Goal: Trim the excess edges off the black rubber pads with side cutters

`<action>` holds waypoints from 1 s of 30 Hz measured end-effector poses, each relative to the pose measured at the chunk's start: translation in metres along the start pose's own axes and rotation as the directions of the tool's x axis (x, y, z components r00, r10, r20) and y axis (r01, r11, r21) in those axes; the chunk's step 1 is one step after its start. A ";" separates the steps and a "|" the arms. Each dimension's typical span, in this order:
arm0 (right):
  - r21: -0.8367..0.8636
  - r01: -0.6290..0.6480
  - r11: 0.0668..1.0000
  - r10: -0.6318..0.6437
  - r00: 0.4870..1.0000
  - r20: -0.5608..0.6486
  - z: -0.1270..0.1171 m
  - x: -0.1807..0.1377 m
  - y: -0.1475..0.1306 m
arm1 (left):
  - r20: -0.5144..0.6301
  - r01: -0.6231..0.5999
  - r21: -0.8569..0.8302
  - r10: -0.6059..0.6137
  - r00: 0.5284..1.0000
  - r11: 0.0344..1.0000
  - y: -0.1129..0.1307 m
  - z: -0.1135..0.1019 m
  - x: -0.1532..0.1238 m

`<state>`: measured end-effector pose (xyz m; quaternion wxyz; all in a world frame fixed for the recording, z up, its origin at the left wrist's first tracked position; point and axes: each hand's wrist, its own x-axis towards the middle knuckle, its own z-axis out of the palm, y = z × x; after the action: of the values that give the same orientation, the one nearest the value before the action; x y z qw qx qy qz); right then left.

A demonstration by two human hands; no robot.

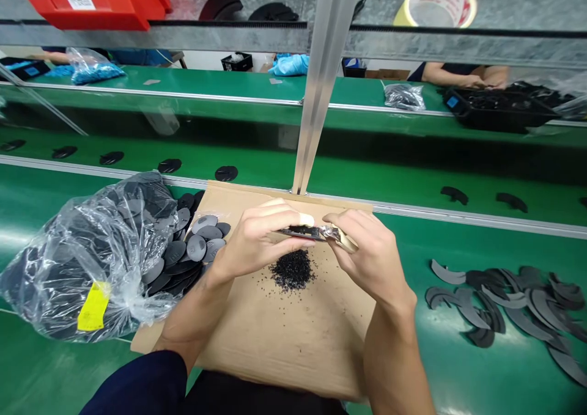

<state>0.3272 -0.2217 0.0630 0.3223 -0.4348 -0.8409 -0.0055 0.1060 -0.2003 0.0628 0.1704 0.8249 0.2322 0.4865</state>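
My left hand (261,235) is closed on a thin black disc-like part (300,234), held nearly edge-on over the brown paper sheet (275,335). A pale covering wraps one of its fingertips. My right hand (371,247) is closed round a small shiny metallic piece (329,232) that meets the right end of the black part; its kind is hard to make out. Below both hands lies a heap of tiny black pieces (293,270), with stray ones scattered round it. Flat black discs (196,248) are piled to the left of my left hand.
A clear plastic bag (87,250) of dark parts lies at left. Curved black pieces (518,302) spread over the green table at right. An aluminium post (321,79) rises behind the paper. Discs (226,173) sit on the green strip beyond. Another person's hands (481,79) are at far right.
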 end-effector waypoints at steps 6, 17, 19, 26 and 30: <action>-0.020 0.002 1.000 -0.002 1.000 -0.010 -0.002 0.000 0.000 | -0.007 0.001 0.000 -0.001 1.000 1.000 0.000 0.002 0.001; -0.146 -0.001 0.989 -0.003 1.000 -0.026 0.003 0.000 -0.003 | -0.011 0.009 -0.025 -0.010 1.000 1.000 -0.001 0.003 0.000; -0.170 0.002 0.985 -0.010 0.999 -0.045 0.004 -0.001 -0.004 | -0.011 0.008 -0.030 -0.008 1.000 1.000 0.000 0.004 -0.001; -0.121 -0.038 0.992 0.036 0.999 -0.021 0.001 -0.004 -0.005 | 0.026 0.003 0.002 -0.003 1.000 1.000 0.002 0.001 0.001; -0.133 -0.046 0.990 0.054 0.997 0.062 -0.002 -0.005 -0.002 | 0.113 0.030 0.067 -0.038 0.993 0.997 0.002 -0.009 -0.001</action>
<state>0.3286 -0.2276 0.0620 0.2656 -0.4759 -0.8376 -0.0385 0.0983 -0.2023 0.0669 0.1648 0.8522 0.2518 0.4280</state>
